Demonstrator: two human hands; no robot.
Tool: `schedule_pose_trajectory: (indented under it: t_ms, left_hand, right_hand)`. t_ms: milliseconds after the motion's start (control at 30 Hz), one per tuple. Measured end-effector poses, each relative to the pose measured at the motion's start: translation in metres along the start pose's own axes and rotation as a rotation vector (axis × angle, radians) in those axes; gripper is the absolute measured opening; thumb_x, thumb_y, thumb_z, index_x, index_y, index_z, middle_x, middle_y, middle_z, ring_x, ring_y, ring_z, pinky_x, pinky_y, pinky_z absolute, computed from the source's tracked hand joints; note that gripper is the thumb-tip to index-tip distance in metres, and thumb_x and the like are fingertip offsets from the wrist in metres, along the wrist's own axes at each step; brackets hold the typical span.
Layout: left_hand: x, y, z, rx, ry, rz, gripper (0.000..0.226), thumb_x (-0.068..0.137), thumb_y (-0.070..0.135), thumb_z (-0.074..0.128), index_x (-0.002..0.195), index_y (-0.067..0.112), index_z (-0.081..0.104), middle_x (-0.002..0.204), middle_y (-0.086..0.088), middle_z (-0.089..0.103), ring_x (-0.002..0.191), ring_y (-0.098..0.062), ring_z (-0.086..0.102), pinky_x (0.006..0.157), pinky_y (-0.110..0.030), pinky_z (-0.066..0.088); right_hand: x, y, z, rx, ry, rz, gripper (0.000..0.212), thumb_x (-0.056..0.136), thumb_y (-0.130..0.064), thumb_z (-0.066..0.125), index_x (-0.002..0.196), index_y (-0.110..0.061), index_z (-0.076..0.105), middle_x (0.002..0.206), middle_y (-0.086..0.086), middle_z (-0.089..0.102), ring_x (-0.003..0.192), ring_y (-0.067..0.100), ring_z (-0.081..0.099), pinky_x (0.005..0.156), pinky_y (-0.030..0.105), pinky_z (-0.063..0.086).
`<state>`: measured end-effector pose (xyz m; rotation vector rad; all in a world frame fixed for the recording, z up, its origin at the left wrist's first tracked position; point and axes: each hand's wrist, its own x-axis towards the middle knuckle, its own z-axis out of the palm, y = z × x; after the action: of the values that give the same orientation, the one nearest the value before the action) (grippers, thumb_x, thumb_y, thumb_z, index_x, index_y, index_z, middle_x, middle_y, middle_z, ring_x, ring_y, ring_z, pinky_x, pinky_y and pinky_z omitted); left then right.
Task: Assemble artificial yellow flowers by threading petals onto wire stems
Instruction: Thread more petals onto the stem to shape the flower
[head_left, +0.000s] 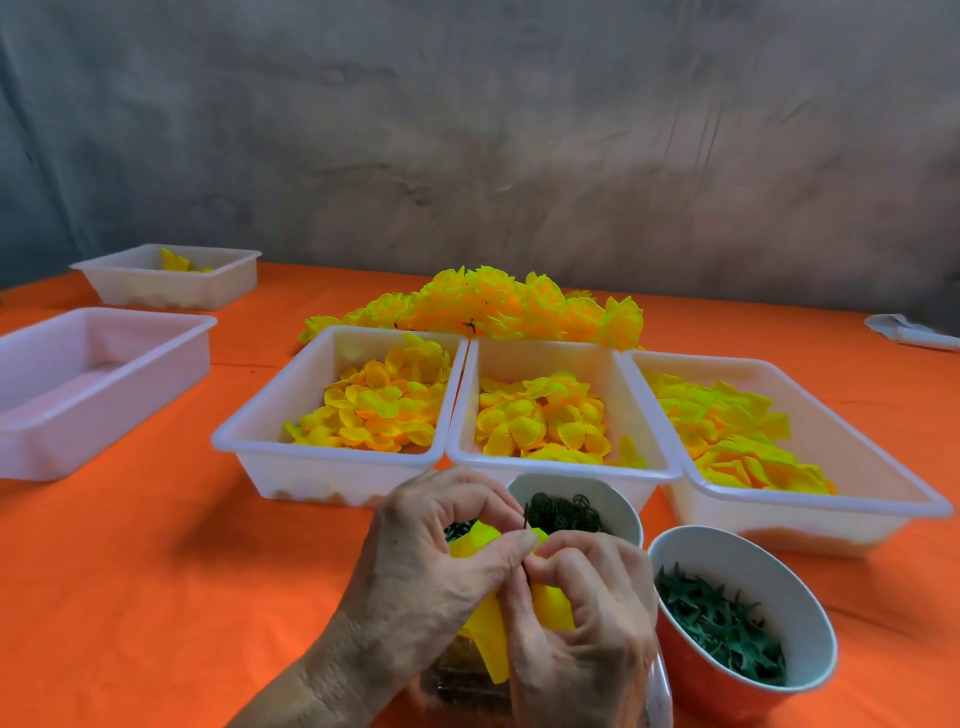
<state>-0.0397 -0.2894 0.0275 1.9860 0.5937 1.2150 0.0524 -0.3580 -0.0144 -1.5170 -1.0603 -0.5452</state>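
Single head view — forward and down, close above the orange table (156, 571).

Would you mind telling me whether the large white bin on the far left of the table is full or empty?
Empty: the large white bin shows only its bare floor, unlike the three petal bins.

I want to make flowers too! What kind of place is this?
Probably a craft worktable: trays of petals sorted on an orange cloth, a pile of finished flowers behind, and bowls of green parts.

Three petal trays (563, 470) sit side by side mid-table; finished flowers (498, 306) heaped behind them; two bowls (737, 545) before them (near edge); two trays (104, 410) toward the left edge.
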Motion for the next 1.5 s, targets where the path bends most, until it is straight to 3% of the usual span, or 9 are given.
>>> schedule_pose_trajectory:
  t_ms: [167, 267, 433, 633, 800, 967, 1100, 1267, 1500]
  left_hand:
    - [-0.011, -0.006, 0.001, 0.012, 0.035, -0.022, 0.015, 0.062, 0.039, 0.078, 0.074, 0.03, 0.073, 0.082, 0.014, 0.069, 0.087, -0.01, 0.065, 0.078, -0.029, 0.05]
    - [-0.023, -0.013, 0.001, 0.069, 0.07, -0.018, 0.016, 0.066, 0.04, 0.073, 0.082, 0.037, 0.073, 0.087, 0.017, 0.068, 0.091, -0.003, 0.061, 0.074, -0.019, 0.045]
    - [-0.029, -0.016, -0.001, 0.311, 0.084, 0.123, 0.028, 0.069, 0.051, 0.06, 0.085, 0.034, 0.076, 0.091, 0.021, 0.068, 0.09, 0.001, 0.056, 0.081, -0.03, 0.042]
    - [-0.026, -0.02, 0.001, 0.426, 0.081, 0.262, 0.024, 0.075, 0.044, 0.06, 0.078, 0.027, 0.076, 0.088, 0.017, 0.068, 0.082, -0.014, 0.061, 0.077, -0.04, 0.046]
    - [-0.025, -0.028, 0.006, 0.378, 0.12, 0.305, 0.022, 0.077, 0.038, 0.063, 0.074, 0.019, 0.074, 0.086, 0.017, 0.068, 0.08, -0.014, 0.06, 0.077, -0.039, 0.043]
    - [-0.028, -0.032, 0.01, 0.279, 0.133, 0.315, 0.008, 0.079, 0.034, 0.064, 0.079, 0.026, 0.065, 0.085, 0.015, 0.066, 0.084, -0.015, 0.06, 0.076, -0.044, 0.046]
    - [-0.031, -0.031, 0.012, 0.354, 0.141, 0.304, 0.02, 0.081, 0.033, 0.063, 0.073, 0.016, 0.071, 0.084, 0.013, 0.066, 0.085, -0.016, 0.059, 0.078, -0.044, 0.044]
    - [-0.032, -0.023, 0.006, 0.407, 0.098, 0.232, 0.024, 0.08, 0.041, 0.058, 0.077, 0.024, 0.075, 0.085, 0.016, 0.066, 0.086, -0.015, 0.061, 0.083, -0.044, 0.042]
    - [-0.023, 0.003, 0.006, 0.084, 0.153, 0.027, 0.023, 0.071, 0.049, 0.065, 0.076, 0.027, 0.074, 0.082, 0.013, 0.068, 0.088, -0.006, 0.062, 0.076, -0.035, 0.05]
  right_hand:
    - [0.001, 0.002, -0.007, 0.044, -0.067, 0.006, 0.024, 0.072, -0.035, 0.066, 0.056, -0.017, 0.065, 0.07, -0.012, 0.063, 0.076, 0.02, 0.057, 0.065, 0.042, 0.048]
    - [0.003, 0.012, -0.016, 0.198, -0.168, 0.063, 0.003, 0.067, -0.026, 0.075, 0.066, -0.023, 0.074, 0.074, -0.016, 0.066, 0.085, 0.016, 0.057, 0.075, 0.026, 0.046]
    - [0.014, 0.02, -0.024, 0.266, -0.357, 0.136, 0.02, 0.065, -0.012, 0.084, 0.067, -0.03, 0.075, 0.084, -0.021, 0.068, 0.091, 0.005, 0.055, 0.078, 0.008, 0.04]
    - [0.017, 0.02, -0.022, 0.268, -0.35, 0.078, 0.008, 0.063, -0.02, 0.078, 0.063, -0.026, 0.073, 0.079, -0.017, 0.067, 0.088, 0.005, 0.055, 0.068, 0.008, 0.041]
    - [0.012, 0.027, -0.017, 0.337, -0.309, 0.063, 0.002, 0.065, -0.02, 0.075, 0.066, -0.02, 0.073, 0.078, -0.014, 0.067, 0.087, 0.01, 0.057, 0.075, 0.026, 0.046]
    - [0.01, 0.027, -0.014, 0.301, -0.268, 0.004, 0.004, 0.067, -0.019, 0.075, 0.067, -0.018, 0.071, 0.074, -0.017, 0.066, 0.087, 0.012, 0.056, 0.077, 0.025, 0.046]
    - [0.009, 0.023, -0.016, 0.265, -0.271, 0.019, 0.007, 0.07, -0.02, 0.073, 0.065, -0.016, 0.071, 0.072, -0.013, 0.066, 0.086, 0.015, 0.056, 0.076, 0.028, 0.046]
    - [0.013, 0.013, -0.022, 0.238, -0.303, 0.088, 0.005, 0.068, -0.025, 0.075, 0.066, -0.026, 0.07, 0.072, -0.019, 0.064, 0.092, 0.012, 0.056, 0.078, 0.026, 0.045]
    - [0.018, 0.009, -0.023, 0.222, -0.399, 0.142, 0.018, 0.07, -0.023, 0.081, 0.068, -0.037, 0.069, 0.075, -0.018, 0.065, 0.095, 0.003, 0.053, 0.079, 0.016, 0.041]
